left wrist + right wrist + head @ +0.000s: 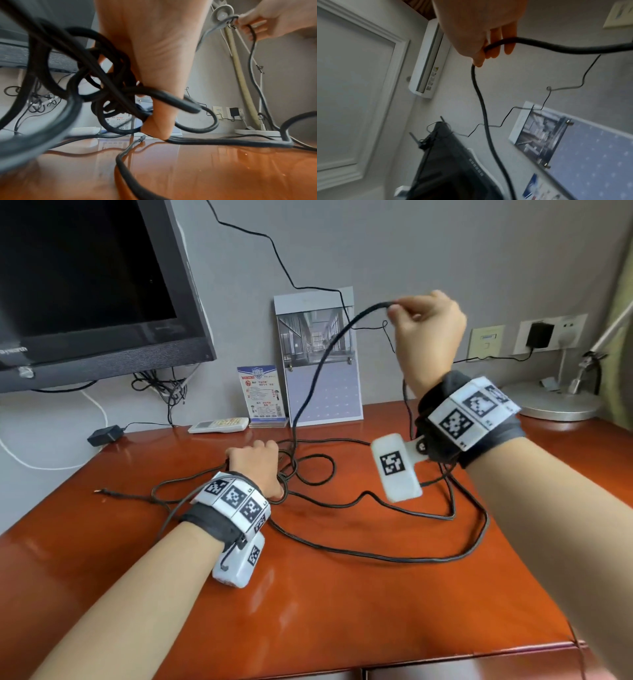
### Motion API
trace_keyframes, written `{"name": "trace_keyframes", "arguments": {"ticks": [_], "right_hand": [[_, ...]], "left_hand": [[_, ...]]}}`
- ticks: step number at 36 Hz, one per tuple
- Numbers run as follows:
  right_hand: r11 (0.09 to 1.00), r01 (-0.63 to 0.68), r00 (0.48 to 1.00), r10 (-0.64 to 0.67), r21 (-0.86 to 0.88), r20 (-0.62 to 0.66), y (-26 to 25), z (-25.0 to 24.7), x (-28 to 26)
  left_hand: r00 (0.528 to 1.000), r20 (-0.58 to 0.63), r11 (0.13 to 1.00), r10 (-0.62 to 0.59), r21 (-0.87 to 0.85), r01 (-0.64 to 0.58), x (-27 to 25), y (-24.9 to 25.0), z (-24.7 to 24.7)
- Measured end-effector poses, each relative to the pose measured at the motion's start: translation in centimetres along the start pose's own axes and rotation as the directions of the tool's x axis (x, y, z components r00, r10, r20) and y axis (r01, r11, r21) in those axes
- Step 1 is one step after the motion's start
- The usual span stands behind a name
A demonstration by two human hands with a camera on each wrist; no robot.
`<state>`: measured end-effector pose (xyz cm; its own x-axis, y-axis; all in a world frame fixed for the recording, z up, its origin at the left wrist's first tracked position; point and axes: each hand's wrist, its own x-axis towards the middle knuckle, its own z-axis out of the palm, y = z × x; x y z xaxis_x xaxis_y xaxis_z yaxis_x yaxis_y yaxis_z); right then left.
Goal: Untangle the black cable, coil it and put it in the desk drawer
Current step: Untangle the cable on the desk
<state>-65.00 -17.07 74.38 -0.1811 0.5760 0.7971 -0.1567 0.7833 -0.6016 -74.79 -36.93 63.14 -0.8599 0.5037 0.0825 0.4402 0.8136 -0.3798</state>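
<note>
While the left hand (pixel 255 470) grips the knot, black cable (pixel 376 556): light, limp, likely snag-prone; right hand (pixel 423 320) pinches a raised loop; take hold near the knot.

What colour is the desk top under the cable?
Glossy reddish-brown wood; the desk top shows best in the head view, black cable lying across it.

Soft daylight; blurry, distorted wrist views.

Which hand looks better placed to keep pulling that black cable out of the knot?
Probably the right hand: it pinches a raised strand of the black cable, while the left hand rests on the tangle.
</note>
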Motion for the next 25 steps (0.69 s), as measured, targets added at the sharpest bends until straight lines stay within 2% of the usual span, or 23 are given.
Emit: {"name": "trace_keyframes", "arguments": {"ticks": [5,9,12,13,14,16,19,20,22,23,25], "right_hand": [[0.972,-0.131,0.991,0.134,-0.195,0.002,3.3,-2.1,1.1],[0.881,-0.263,0.956,0.293,-0.394,0.016,6.3,-4.1,1.0],[0.749,-0.411,0.862,0.505,-0.520,0.046,7.8,-4.6,0.3],[0.689,-0.416,0.823,0.563,-0.593,0.077,8.1,-4.5,0.0],[0.638,-0.372,0.787,0.602,-0.674,0.136,8.2,-4.3,-0.5],[0.570,-0.188,0.716,0.637,-0.800,0.286,7.9,-3.5,-1.4],[0.532,0.082,0.626,0.630,-0.843,0.459,6.2,-1.6,-2.7],[0.550,0.166,0.608,0.597,-0.819,0.524,5.4,-0.9,-3.1],[0.663,0.327,0.557,0.441,-0.674,0.704,4.0,0.8,-4.2],[0.735,0.388,0.505,0.335,-0.556,0.796,3.3,1.5,-4.8],[0.852,0.427,0.363,0.147,-0.304,0.920,1.6,2.9,-6.0]], "left_hand": [[0.997,0.062,0.998,-0.050,-0.022,0.051,0.2,-1.0,-0.1],[0.993,0.077,0.995,-0.090,-0.035,0.093,0.2,-2.0,0.0],[0.991,0.096,0.994,-0.097,-0.033,0.101,0.2,-2.4,0.1],[0.990,0.103,0.995,-0.094,-0.030,0.097,0.2,-2.4,0.1],[0.990,0.106,0.995,-0.090,-0.027,0.093,0.1,-2.3,0.1],[0.992,0.097,0.997,-0.077,-0.021,0.080,0.1,-2.0,0.1],[0.997,0.068,0.999,-0.048,0.016,0.047,0.0,-1.4,0.0],[0.997,0.060,0.999,-0.040,0.037,0.038,0.0,-1.2,-0.1],[0.999,0.043,0.997,-0.029,0.067,0.026,-0.1,-0.8,-0.1],[0.999,0.032,0.997,-0.025,0.076,0.022,-0.1,-0.7,-0.2],[1.000,0.011,0.996,-0.015,0.089,0.014,-0.2,-0.5,-0.3]]}}
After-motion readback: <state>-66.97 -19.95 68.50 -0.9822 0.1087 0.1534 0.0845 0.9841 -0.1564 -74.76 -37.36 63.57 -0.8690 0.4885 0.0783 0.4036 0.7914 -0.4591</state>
